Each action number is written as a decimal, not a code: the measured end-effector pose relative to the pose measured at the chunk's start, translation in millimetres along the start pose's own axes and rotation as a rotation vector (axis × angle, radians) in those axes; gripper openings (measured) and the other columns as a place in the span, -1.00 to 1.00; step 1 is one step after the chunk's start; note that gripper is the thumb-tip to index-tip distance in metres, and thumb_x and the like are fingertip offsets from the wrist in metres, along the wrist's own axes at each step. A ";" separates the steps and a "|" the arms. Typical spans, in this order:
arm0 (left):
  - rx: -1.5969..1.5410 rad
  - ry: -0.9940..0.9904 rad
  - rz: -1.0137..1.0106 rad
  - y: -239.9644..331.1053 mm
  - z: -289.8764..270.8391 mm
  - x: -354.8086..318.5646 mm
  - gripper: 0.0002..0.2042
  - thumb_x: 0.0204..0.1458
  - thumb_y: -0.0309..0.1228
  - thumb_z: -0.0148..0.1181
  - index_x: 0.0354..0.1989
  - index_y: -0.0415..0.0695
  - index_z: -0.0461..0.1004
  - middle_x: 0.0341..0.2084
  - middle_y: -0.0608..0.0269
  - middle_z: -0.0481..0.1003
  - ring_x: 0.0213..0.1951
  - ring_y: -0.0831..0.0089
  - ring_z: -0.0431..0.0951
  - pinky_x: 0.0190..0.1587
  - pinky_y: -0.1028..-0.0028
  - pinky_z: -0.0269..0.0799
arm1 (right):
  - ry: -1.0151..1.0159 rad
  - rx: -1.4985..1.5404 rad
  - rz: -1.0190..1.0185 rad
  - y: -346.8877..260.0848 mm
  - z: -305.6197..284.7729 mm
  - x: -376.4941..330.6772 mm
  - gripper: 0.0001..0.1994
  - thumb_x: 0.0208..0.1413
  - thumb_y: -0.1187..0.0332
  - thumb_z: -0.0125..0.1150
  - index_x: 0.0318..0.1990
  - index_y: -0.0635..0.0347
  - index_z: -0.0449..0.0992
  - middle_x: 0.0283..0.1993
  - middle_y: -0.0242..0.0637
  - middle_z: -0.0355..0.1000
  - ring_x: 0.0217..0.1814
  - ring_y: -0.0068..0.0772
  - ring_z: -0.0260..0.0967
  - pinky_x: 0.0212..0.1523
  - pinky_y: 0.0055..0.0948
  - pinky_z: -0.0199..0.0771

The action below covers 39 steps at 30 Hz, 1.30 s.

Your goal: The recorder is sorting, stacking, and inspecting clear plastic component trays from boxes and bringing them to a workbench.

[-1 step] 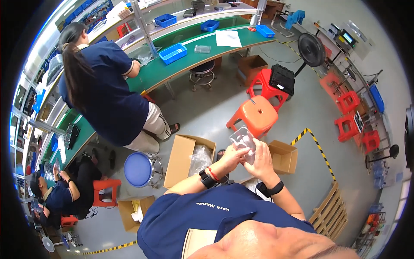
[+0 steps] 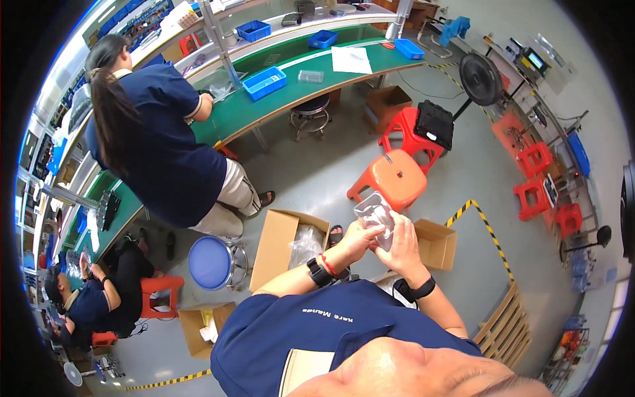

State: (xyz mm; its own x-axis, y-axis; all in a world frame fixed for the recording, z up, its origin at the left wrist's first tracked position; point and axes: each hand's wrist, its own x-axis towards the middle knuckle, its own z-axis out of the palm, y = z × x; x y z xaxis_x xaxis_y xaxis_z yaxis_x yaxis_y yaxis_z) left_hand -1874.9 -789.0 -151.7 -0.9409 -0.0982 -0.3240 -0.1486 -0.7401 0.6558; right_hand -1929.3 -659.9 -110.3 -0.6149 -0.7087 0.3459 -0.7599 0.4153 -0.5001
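Observation:
Both of my hands are on a clear plastic blister case [image 2: 374,208], held in front of my chest. Something white shows through its wall, too blurred to name. My left hand [image 2: 359,238] closes on the near left side of the case, with the thumb pointing across it. Along the right side, my right hand [image 2: 401,246] has its fingers bent round the plastic. The hands nearly touch. Below them, an open cardboard box [image 2: 272,248] with clear plastic bags [image 2: 307,245] stands to the left, and a smaller cardboard box [image 2: 435,246] to the right.
An orange stool [image 2: 390,175] stands just beyond my hands, with a black case [image 2: 434,124] on a red stool behind it. At left are a blue round stool [image 2: 210,263] and a standing co-worker [image 2: 159,139] at the green workbench [image 2: 254,109]. A wooden pallet [image 2: 501,327] lies at right.

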 end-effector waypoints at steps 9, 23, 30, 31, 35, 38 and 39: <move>-0.012 0.076 0.073 118.1 -43.0 166.3 -0.66 -0.06 -0.37 0.18 -0.14 -0.27 0.32 -0.28 0.14 0.45 -0.30 0.40 0.48 -0.27 0.47 0.42 | -0.059 0.131 -0.047 74.9 33.5 208.3 0.00 -0.46 0.31 0.46 0.22 0.24 -0.03 0.01 -0.03 0.14 0.04 -0.03 0.15 0.02 -0.21 0.24; -0.349 0.322 0.227 232.7 -139.1 309.8 -0.68 -0.02 -0.44 0.13 -0.07 -0.16 0.28 -0.33 0.24 0.44 -0.27 0.42 0.46 -0.24 0.41 0.41 | -0.325 0.346 -0.221 152.4 143.9 437.1 -0.19 -0.43 0.42 0.32 0.13 0.27 0.10 -0.10 -0.01 0.23 -0.03 0.01 0.21 -0.01 -0.22 0.26; -0.407 0.513 0.347 296.6 -192.7 411.2 -0.64 0.03 -0.51 0.05 -0.02 -0.21 0.11 -0.31 0.07 0.40 -0.24 0.28 0.48 -0.18 0.32 0.46 | -0.457 0.392 -0.276 214.5 219.9 580.9 -0.21 -0.42 0.39 0.30 0.12 0.29 0.11 -0.08 0.00 0.22 -0.02 0.00 0.21 -0.01 -0.21 0.26; -0.400 0.550 0.364 303.3 -198.6 425.8 -0.67 0.04 -0.50 0.04 -0.04 -0.21 0.12 -0.30 0.06 0.40 -0.22 0.27 0.48 -0.17 0.32 0.46 | -0.477 0.400 -0.278 222.1 229.4 598.0 -0.21 -0.42 0.39 0.30 0.12 0.29 0.11 -0.08 0.00 0.22 -0.02 0.00 0.21 -0.01 -0.21 0.26; -0.381 0.735 0.315 319.7 -216.7 468.2 -0.66 0.03 -0.47 0.08 -0.06 -0.25 0.14 -0.28 0.09 0.39 -0.23 0.33 0.46 -0.21 0.38 0.45 | -0.585 0.320 -0.363 241.5 256.3 651.6 -0.16 -0.44 0.39 0.37 0.14 0.25 0.11 -0.13 -0.07 0.23 -0.06 -0.08 0.22 -0.03 -0.24 0.26; -0.335 0.905 0.249 326.7 -231.8 487.5 -0.56 0.00 -0.45 0.14 0.00 -0.29 0.11 -0.26 0.10 0.35 -0.26 0.38 0.43 -0.25 0.41 0.45 | -0.641 0.271 -0.393 244.3 275.9 676.5 -0.16 -0.45 0.39 0.38 0.14 0.23 0.11 -0.14 -0.08 0.22 -0.07 -0.05 0.20 -0.05 -0.23 0.23; -0.362 0.975 0.235 327.9 -235.7 492.0 -0.45 -0.04 -0.44 0.19 0.06 -0.33 0.05 -0.26 0.11 0.32 -0.27 0.40 0.41 -0.25 0.41 0.45 | -0.623 0.247 -0.401 245.2 283.8 678.2 -0.15 -0.45 0.39 0.39 0.14 0.22 0.11 -0.13 -0.09 0.22 -0.07 -0.06 0.19 -0.04 -0.22 0.22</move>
State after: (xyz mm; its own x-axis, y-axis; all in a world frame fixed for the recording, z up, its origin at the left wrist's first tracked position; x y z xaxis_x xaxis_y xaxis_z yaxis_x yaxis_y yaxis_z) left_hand -2314.9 -1236.9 -256.8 -0.2603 -0.6357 -0.7267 0.2548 -0.7712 0.5834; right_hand -2472.9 -1200.6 -223.6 -0.0158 -0.9978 0.0643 -0.7850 -0.0275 -0.6189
